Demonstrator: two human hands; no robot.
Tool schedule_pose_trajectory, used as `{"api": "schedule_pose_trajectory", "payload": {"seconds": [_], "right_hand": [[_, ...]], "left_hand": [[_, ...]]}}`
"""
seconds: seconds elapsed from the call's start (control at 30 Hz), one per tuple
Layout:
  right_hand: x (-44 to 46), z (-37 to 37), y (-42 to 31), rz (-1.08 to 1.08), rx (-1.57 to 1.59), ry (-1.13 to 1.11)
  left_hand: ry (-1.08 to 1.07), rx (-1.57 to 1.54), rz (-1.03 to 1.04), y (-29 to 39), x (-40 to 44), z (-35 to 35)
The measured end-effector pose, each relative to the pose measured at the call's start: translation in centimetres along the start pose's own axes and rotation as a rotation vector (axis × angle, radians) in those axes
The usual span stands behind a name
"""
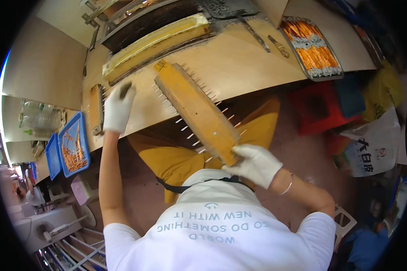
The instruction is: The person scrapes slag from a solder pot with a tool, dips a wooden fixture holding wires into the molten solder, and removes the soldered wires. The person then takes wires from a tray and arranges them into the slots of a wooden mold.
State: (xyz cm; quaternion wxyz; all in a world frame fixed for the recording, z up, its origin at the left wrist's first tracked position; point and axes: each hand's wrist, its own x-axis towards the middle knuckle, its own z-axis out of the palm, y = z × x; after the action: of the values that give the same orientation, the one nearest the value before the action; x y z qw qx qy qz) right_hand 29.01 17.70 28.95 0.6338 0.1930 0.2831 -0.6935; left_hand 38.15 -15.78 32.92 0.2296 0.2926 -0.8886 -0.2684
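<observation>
My right hand (253, 165), in a white glove, grips the near end of a long yellow-brown wooden board (196, 113). Rows of thin pale pins stick out along both long sides of the board. Its far end lies over the table (239, 58), and its near end reaches past the edge above my lap. My left hand (120, 106), gloved in white with a dark patch at the fingertips, is over the table's left part, apart from the board. Its fingers are curled, and what they hold, if anything, is hidden. A smaller wooden block (96, 109) with pins lies beside it.
A long yellow-edged block (156, 45) lies at the back. Blue trays, one with copper-coloured pieces (74, 147), are at the left. A metal tray (312, 47) of orange strips sits at the right, near pliers (278, 46). A red stool (314, 108) and white bag (373, 144) are right of the table.
</observation>
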Motion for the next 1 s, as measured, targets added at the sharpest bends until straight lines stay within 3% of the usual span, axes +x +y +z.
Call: {"api": "schedule_pose_trajectory", "payload": {"seconds": [0.03, 0.1, 0.17, 0.2, 0.27, 0.37, 0.4, 0.43, 0.5, 0.57, 0.63, 0.7, 0.77, 0.8, 0.9, 1.0], "right_hand": [[1.8, -1.0, 2.7, -0.051, -0.274, 0.028], [1.2, 2.1, 4.6, -0.283, -1.205, -0.181], [3.3, 4.2, 7.9, 0.117, -0.194, 0.012], [2.6, 6.4, 7.9, 0.12, -0.283, -0.037], [4.2, 7.6, 10.1, 0.239, 0.092, -0.02], [6.0, 7.9, 13.4, 0.086, -0.173, -0.169], [6.7, 7.8, 14.0, 0.172, 0.007, -0.152], [7.1, 8.2, 14.4, 0.179, -0.016, -0.158], [7.7, 8.8, 15.2, 0.238, 0.288, -0.102], [8.0, 8.9, 15.9, 0.201, 0.269, -0.118], [8.6, 8.5, 16.6, 0.153, 0.264, -0.132], [9.5, 7.7, 17.4, 0.001, -0.079, -0.227], [10.4, 7.2, 17.7, 0.114, 0.215, -0.218], [10.4, 7.3, 17.7, 0.124, 0.211, -0.154], [11.0, 6.9, 17.7, 0.126, 0.21, -0.235], [10.1, 7.6, 17.6, 0.249, 0.094, -0.175]], "left_hand": [[-0.003, -0.017, -0.076, -0.8, -2.5, -1.0], [-0.025, -0.189, -0.292, -0.8, -8.0, -2.9], [-0.015, -0.484, -0.616, -0.9, -14.1, -3.2], [-0.061, -0.678, -0.739, -1.4, -17.1, -2.9], [-0.185, -1.138, -0.912, -3.2, -22.5, -1.2], [-0.257, -1.354, -0.874, -0.2, -25.0, 0.0], [-0.231, -1.412, -0.885, -2.1, -26.0, 0.6], [-0.209, -1.425, -0.874, -1.3, -25.7, 0.6], [-0.043, -1.446, -0.854, 1.0, -23.7, 0.7], [-0.032, -1.465, -0.794, -0.2, -23.5, 0.7], [-0.114, -1.303, -0.742, -1.1, -23.4, 0.5], [-0.144, -1.238, -0.701, -1.9, -23.1, 0.5], [-0.168, -1.071, -0.642, -3.1, -22.9, 0.9], [-0.179, -1.0, -0.628, -4.0, -23.1, 1.2], [-0.129, -1.028, -0.569, -4.9, -23.0, 1.9], [-0.112, -1.01, -0.716, -5.5, -22.6, 1.7]]}}
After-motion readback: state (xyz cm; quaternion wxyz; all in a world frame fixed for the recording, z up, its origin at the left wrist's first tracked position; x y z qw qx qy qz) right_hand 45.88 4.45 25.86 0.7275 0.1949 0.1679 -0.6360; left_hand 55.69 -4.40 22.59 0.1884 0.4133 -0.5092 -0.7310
